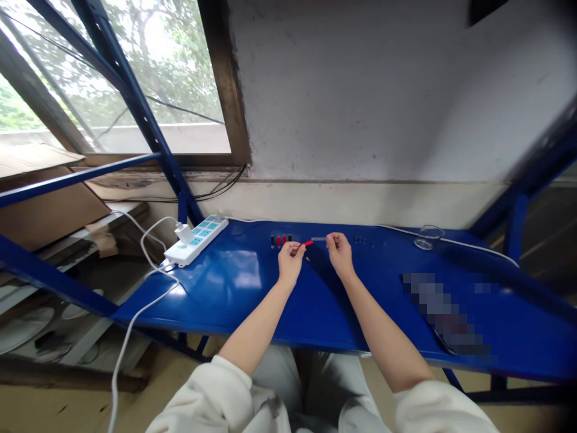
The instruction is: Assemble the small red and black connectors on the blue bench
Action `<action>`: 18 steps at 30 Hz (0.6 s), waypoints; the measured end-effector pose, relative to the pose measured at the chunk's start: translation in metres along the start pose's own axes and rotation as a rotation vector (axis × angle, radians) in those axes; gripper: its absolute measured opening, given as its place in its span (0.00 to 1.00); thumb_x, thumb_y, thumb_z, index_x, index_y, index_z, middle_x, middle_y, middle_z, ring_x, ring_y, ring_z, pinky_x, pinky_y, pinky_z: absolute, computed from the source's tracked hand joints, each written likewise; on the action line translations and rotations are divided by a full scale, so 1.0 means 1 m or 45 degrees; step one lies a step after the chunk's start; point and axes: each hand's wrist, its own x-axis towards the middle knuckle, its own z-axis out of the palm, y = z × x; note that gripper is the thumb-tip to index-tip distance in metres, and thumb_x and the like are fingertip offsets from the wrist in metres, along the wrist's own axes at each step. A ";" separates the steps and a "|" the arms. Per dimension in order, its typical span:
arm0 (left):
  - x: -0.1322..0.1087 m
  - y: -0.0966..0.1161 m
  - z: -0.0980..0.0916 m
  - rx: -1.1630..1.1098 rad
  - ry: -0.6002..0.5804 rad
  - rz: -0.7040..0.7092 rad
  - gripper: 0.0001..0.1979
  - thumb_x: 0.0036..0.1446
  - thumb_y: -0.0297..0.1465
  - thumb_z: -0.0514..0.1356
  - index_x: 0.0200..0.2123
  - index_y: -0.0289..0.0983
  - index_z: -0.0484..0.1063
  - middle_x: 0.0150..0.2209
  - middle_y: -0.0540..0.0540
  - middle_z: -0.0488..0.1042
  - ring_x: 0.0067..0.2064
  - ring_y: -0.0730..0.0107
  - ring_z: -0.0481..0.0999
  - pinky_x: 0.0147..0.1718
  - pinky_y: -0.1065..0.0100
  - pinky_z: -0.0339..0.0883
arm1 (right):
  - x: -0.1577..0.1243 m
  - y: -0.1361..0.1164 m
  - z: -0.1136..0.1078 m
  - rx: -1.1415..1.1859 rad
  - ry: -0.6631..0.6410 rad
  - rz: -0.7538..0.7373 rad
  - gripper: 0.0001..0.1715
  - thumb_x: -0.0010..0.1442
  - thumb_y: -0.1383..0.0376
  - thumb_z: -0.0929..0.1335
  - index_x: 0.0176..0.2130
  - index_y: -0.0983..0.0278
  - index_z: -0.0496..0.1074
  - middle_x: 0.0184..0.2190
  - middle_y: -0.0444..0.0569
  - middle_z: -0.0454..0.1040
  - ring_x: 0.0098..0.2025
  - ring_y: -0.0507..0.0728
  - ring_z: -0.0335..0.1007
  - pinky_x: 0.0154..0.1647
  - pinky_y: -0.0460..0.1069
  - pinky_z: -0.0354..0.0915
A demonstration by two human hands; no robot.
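My left hand [290, 260], above the middle of the blue table [252, 307], pinches a small red cylindrical piece [307, 243]. Just to its right, my right hand [340, 252] has its fingers closed on a thin silvery rod [319, 239], whose left end meets or nearly meets the red piece. The exact kind of either thing is too small to make out. Behind my left hand stands a short row of small pieces, among them a black one [272, 241] and a red one [278, 241]. A tiny pointed bit [308, 258] lies below the red piece.
A white power strip [198, 240] with a plugged-in adapter lies at the left, its cable [130, 325] hanging over the front edge. Tiny clear pieces [358, 240] and a clear round container [424, 243] are to the right. A pixelated dark object [444, 313] lies at front right.
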 end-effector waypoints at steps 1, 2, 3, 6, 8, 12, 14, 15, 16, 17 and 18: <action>0.000 0.000 0.000 0.001 0.001 -0.002 0.09 0.47 0.33 0.59 0.30 0.34 0.66 0.26 0.47 0.72 0.28 0.74 0.71 0.30 0.71 0.66 | 0.000 0.001 0.000 0.017 -0.001 0.003 0.14 0.57 0.54 0.59 0.32 0.63 0.61 0.21 0.42 0.62 0.24 0.50 0.60 0.29 0.45 0.59; 0.000 0.000 0.000 0.003 0.003 -0.003 0.09 0.47 0.33 0.59 0.30 0.34 0.66 0.26 0.47 0.72 0.28 0.74 0.72 0.30 0.71 0.66 | 0.001 0.001 0.000 0.031 -0.001 0.006 0.14 0.56 0.54 0.59 0.31 0.63 0.61 0.21 0.41 0.62 0.24 0.49 0.59 0.29 0.45 0.59; 0.000 0.001 0.000 0.004 0.004 -0.005 0.09 0.47 0.33 0.59 0.30 0.34 0.66 0.26 0.47 0.72 0.28 0.74 0.72 0.30 0.71 0.66 | 0.001 0.002 0.000 0.044 -0.002 0.010 0.14 0.56 0.54 0.59 0.31 0.63 0.61 0.21 0.41 0.62 0.24 0.49 0.59 0.28 0.45 0.59; -0.001 0.003 -0.001 0.000 0.007 -0.004 0.09 0.47 0.33 0.59 0.30 0.34 0.66 0.26 0.47 0.72 0.28 0.74 0.72 0.31 0.71 0.66 | 0.002 0.005 0.000 0.077 -0.010 0.031 0.15 0.55 0.54 0.61 0.30 0.63 0.62 0.21 0.41 0.62 0.23 0.49 0.58 0.27 0.45 0.58; -0.001 0.004 -0.001 -0.006 0.008 -0.011 0.08 0.47 0.33 0.59 0.30 0.34 0.65 0.27 0.46 0.73 0.28 0.74 0.72 0.31 0.71 0.66 | 0.003 0.007 0.000 0.103 -0.022 0.058 0.16 0.54 0.53 0.61 0.30 0.63 0.62 0.21 0.41 0.62 0.23 0.49 0.58 0.25 0.44 0.57; 0.000 0.003 -0.002 -0.013 0.003 -0.058 0.09 0.48 0.33 0.59 0.31 0.34 0.65 0.28 0.45 0.74 0.29 0.72 0.73 0.30 0.70 0.67 | 0.004 0.010 0.001 0.175 -0.053 0.096 0.17 0.53 0.51 0.62 0.30 0.63 0.62 0.20 0.41 0.62 0.21 0.48 0.56 0.23 0.44 0.56; 0.001 0.002 -0.002 -0.012 0.002 -0.074 0.10 0.48 0.34 0.59 0.31 0.34 0.65 0.28 0.45 0.74 0.30 0.71 0.74 0.29 0.71 0.67 | 0.004 0.010 0.001 0.195 -0.066 0.100 0.18 0.53 0.51 0.62 0.30 0.64 0.62 0.19 0.41 0.62 0.20 0.48 0.56 0.22 0.44 0.56; 0.001 0.002 -0.003 -0.010 0.001 -0.075 0.10 0.48 0.34 0.58 0.32 0.34 0.66 0.29 0.44 0.74 0.31 0.71 0.74 0.29 0.71 0.67 | 0.004 0.011 0.001 0.202 -0.069 0.097 0.18 0.53 0.51 0.62 0.30 0.64 0.62 0.19 0.40 0.61 0.20 0.48 0.56 0.22 0.44 0.56; 0.001 0.002 -0.003 -0.007 -0.002 -0.070 0.10 0.49 0.34 0.58 0.33 0.34 0.66 0.30 0.44 0.75 0.31 0.71 0.74 0.29 0.71 0.67 | 0.004 0.011 0.000 0.212 -0.071 0.091 0.17 0.53 0.51 0.62 0.30 0.64 0.62 0.19 0.40 0.61 0.20 0.48 0.56 0.22 0.44 0.56; 0.001 0.003 -0.003 -0.003 -0.011 -0.059 0.11 0.49 0.35 0.58 0.35 0.34 0.66 0.31 0.43 0.75 0.32 0.71 0.74 0.29 0.71 0.67 | 0.004 0.011 0.000 0.223 -0.073 0.082 0.17 0.53 0.52 0.62 0.30 0.64 0.63 0.19 0.40 0.62 0.20 0.48 0.56 0.22 0.44 0.56; 0.001 0.003 -0.004 0.001 -0.025 -0.043 0.12 0.50 0.35 0.57 0.37 0.34 0.67 0.33 0.43 0.75 0.32 0.70 0.74 0.29 0.71 0.67 | 0.004 0.011 0.000 0.234 -0.072 0.072 0.17 0.53 0.52 0.63 0.30 0.64 0.63 0.19 0.40 0.62 0.20 0.47 0.56 0.22 0.44 0.56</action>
